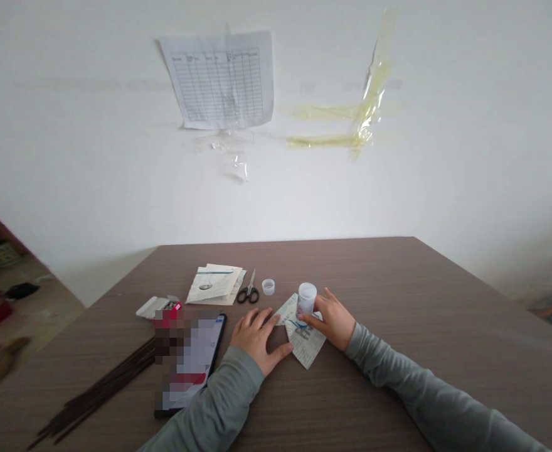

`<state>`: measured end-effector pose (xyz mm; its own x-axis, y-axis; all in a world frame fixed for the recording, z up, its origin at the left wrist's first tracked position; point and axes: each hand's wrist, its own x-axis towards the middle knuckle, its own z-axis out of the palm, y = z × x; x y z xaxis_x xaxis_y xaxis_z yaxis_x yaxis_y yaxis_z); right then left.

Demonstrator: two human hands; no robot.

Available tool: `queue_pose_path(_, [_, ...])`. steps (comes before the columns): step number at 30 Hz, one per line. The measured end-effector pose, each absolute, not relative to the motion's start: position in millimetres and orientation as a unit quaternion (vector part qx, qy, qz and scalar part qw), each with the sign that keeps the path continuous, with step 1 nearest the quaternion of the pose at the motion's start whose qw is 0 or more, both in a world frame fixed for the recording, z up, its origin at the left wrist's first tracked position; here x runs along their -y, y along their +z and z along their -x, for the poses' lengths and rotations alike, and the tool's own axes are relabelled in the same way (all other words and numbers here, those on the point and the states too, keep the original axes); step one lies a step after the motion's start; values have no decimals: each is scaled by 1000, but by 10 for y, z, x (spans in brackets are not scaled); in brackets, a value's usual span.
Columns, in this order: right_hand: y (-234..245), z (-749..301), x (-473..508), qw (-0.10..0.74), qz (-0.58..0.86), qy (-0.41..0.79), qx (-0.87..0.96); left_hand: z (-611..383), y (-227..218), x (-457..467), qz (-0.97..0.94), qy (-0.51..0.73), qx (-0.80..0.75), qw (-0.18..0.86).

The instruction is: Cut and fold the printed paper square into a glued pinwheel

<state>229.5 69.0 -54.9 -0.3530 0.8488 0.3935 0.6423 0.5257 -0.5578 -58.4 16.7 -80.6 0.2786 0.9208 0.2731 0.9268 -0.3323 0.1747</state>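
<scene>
Phone [196,364] just L of the L hand [253,342], that one spread on the table [337,408] by the folded paper [308,351]; scissors [249,289], then white cap [268,288], just beyond that hand; and there's the white btl [306,301], upright atop the paper, pinched in the R hand [335,320]!

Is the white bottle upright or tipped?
Upright: the white bottle has a round end facing up; the right hand holds it low, over printed paper.
</scene>
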Motion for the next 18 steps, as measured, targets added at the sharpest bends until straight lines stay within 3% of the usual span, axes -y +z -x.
queue_pose_path(18, [-491,-2266,-642,331,462,182,802,580,-676,-129,794,-145,590,-12])
